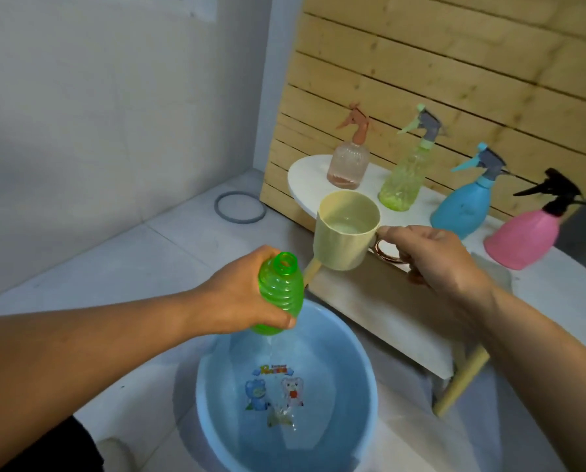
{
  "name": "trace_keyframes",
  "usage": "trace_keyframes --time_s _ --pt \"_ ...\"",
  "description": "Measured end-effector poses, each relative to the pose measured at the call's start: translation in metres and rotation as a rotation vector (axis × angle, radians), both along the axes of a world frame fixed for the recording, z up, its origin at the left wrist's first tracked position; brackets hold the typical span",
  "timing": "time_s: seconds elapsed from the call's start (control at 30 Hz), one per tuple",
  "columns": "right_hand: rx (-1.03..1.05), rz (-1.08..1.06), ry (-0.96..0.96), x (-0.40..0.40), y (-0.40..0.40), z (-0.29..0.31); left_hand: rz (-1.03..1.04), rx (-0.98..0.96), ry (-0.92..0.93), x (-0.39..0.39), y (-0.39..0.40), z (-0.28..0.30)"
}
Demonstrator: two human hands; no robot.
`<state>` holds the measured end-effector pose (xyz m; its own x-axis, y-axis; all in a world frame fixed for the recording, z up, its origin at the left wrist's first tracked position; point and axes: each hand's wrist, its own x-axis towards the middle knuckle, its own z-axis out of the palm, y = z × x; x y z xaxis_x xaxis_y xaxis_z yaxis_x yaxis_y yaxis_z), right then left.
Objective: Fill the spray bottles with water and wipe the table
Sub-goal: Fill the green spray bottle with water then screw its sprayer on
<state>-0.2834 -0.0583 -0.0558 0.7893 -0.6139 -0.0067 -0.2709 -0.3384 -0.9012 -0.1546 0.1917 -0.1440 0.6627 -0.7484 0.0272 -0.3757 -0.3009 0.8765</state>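
Note:
My left hand [247, 296] grips a bright green ribbed bottle [280, 291] with no spray head, its open neck tilted up towards the cup, above a blue basin [363, 376] of water. Water drips from the bottle's base into the basin. My right hand [431, 258] holds a cream cup [346, 229] by its handle, upright, with some water inside, just right of the bottle's mouth. On the white table [305, 172] stand several spray bottles: peach [348, 161], yellow-green [403, 178], blue [461, 206] and pink [523, 236].
The low table's wooden leg [461, 379] slants down beside the basin. A wooden slat panel [454, 73] backs the table. A grey ring [240, 207] lies on the tiled floor by the white wall. Cartoon stickers show on the basin's bottom.

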Motion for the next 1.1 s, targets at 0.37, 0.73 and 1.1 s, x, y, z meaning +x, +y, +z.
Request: trace_keyframes --time_s 0.37,0.73,1.1 --pt "-0.21 0.045 -0.035 -0.002 0.015 0.007 -0.038 -0.012 -0.004 0.003 -0.013 0.002" --pt "-0.392 0.038 -0.017 -0.001 0.017 0.009 -0.015 0.023 -0.011 0.01 -0.011 -0.008" --pt "-0.489 0.046 -0.023 -0.004 0.027 0.011 -0.053 0.038 -0.001 0.004 -0.013 -0.009"
